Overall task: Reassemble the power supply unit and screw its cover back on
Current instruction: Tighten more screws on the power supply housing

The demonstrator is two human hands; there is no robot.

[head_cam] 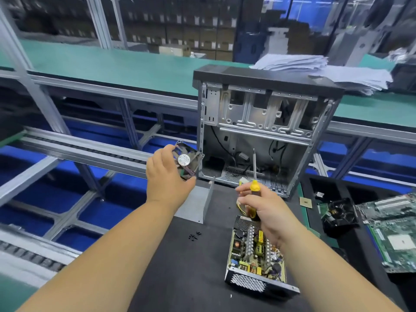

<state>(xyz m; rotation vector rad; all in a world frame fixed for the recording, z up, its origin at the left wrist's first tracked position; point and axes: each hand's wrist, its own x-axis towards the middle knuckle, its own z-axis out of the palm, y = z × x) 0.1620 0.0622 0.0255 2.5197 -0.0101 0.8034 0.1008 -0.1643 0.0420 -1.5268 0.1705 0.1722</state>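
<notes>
The open power supply unit (pixel 254 257) lies on the black mat, its circuit board exposed and its perforated end facing me. Its grey metal cover (pixel 198 203) lies behind it, partly hidden by my left forearm. My left hand (pixel 166 179) grips a black cooling fan (pixel 188 162) with a round silver label, raised above the cover. My right hand (pixel 263 206) holds a yellow-handled screwdriver (pixel 254 176) with the shaft pointing up, just above the unit's far end. Several small black screws (pixel 194 235) lie on the mat left of the unit.
An empty computer case (pixel 265 122) stands open behind the hands. A motherboard (pixel 394 233) and a black cooler (pixel 340 215) lie at the right. A paper stack (pixel 326 68) rests on the green bench behind. Conveyor rails run at the left.
</notes>
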